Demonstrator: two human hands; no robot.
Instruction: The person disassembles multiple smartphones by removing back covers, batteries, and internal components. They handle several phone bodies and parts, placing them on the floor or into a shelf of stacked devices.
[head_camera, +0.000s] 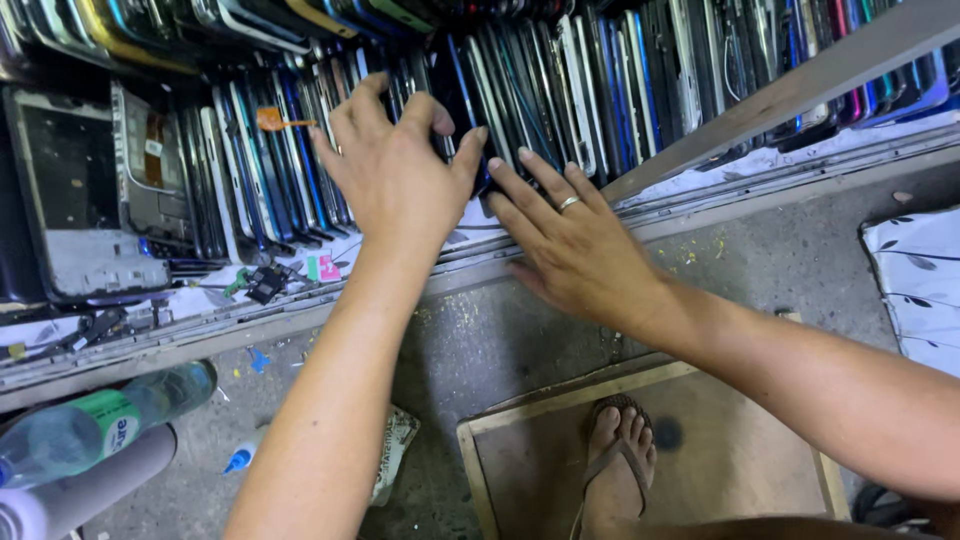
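Dark phone panel (462, 110), standing on edge in the packed row of phone frames and screens (560, 90) on the low shelf (300, 315). It sits near the shelf's front edge, roughly mid-length of the part I can see. Long axis runs up and away from me, leaning a little like its neighbours, thin edge facing me.

My left hand (395, 170) is on it: fingers curled over the top edge from the left, thumb on the right side, pinching that panel, maybe one or two beside it too, can't separate them. My right hand (570, 245) lies flat and loose, fingers spread, ring on one finger, fingertips touching the row's lower edge just right of the panel, palm over the shelf's front rail. Holding nothing. So the panel is straight ahead and slightly left of centre; left hand has it, right is just beside.

Outward: a bigger grey device back (75, 205) lies at the shelf's left end, small black parts (265, 282) and pink scraps near the front edge. A slanted wooden strip (790, 90) crosses the row toward the right end. Below the shelf on the floor: plastic bottle (95, 425), grey tube (80, 495), a wooden board (700, 450) under my sandalled foot (620, 460), patterned cloth (920, 280) far right.

Hidden: the panel's lower end behind my fingers, its face, and how deep it sits. Row tops cut by the upper frame edge.
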